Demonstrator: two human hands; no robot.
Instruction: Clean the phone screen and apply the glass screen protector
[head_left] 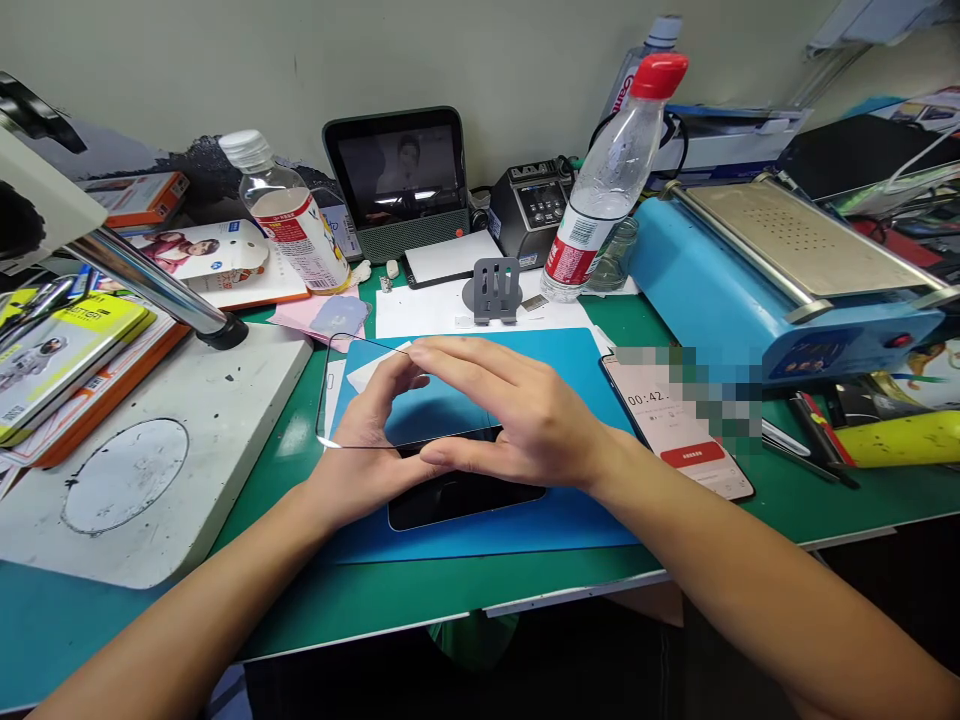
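Note:
A clear glass screen protector with a thin black border is tilted above the blue mat. My right hand closes on its edges, fingers together over the far side and thumb along the near side. My left hand is curled around the protector from the left, partly seen through the glass; its fingertips are partly hidden behind my right fingers. Below both hands, a phone with a dark screen lies on the blue mat, its far part covered by my hands.
On the right lie a lit phone with a timer, tweezers and a blue machine. Behind stand a grey phone stand, a red-capped bottle, a white-capped bottle and a display. A white stand base sits left.

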